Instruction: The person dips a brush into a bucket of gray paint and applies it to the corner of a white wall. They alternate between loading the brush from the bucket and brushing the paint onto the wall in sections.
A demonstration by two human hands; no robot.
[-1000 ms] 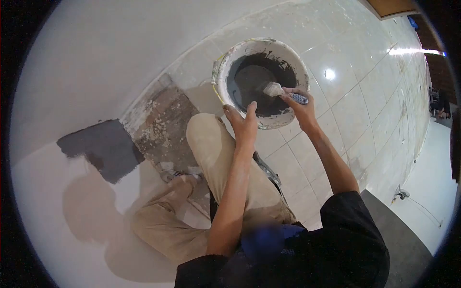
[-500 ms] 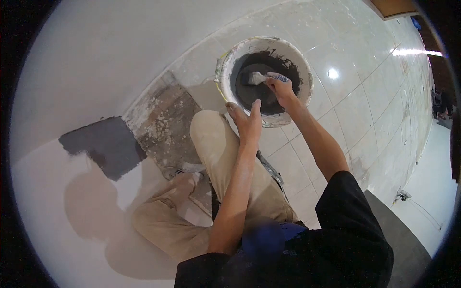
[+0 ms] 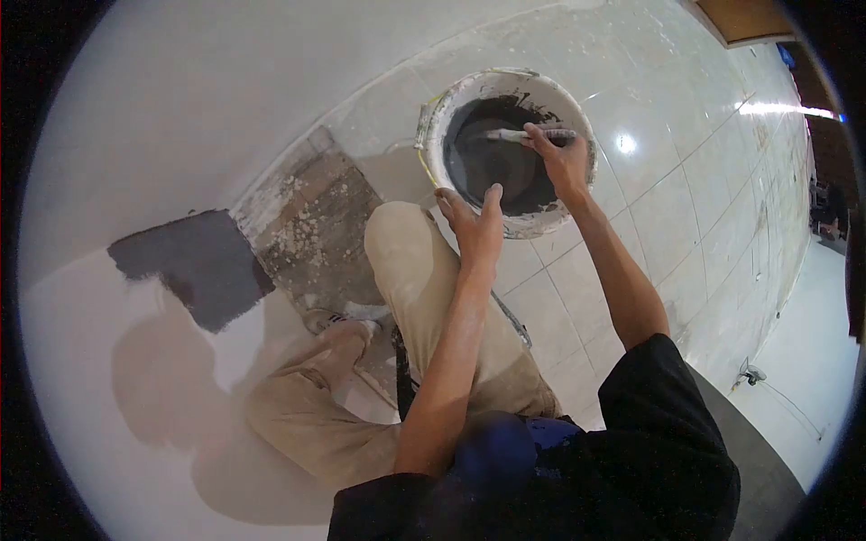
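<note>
A white bucket [image 3: 575,104] smeared with dark grey holds a thick-looking grey liquid [image 3: 478,162]. My right hand [image 3: 566,164] is closed round the handle of a paintbrush [image 3: 511,135] over the bucket's inside. The brush lies nearly level, seen edge-on, and its bristle end is hard to make out against the grey. At the bucket's near rim, my left hand [image 3: 475,230] grips the edge, thumb on one side and fingers on the other.
A dark grey coated patch [image 3: 203,266] covers part of the white wall at left. Beside it lies a rough, speckled bare strip of floor [image 3: 316,225]. Pale tiles [image 3: 649,194] surround the bucket, and my bent knee [image 3: 397,239] is close to it.
My right hand has moved right with the brush, which has turned edge-on and drawn back from the bucket's middle. My left hand stays on the rim; the view has shifted slightly.
</note>
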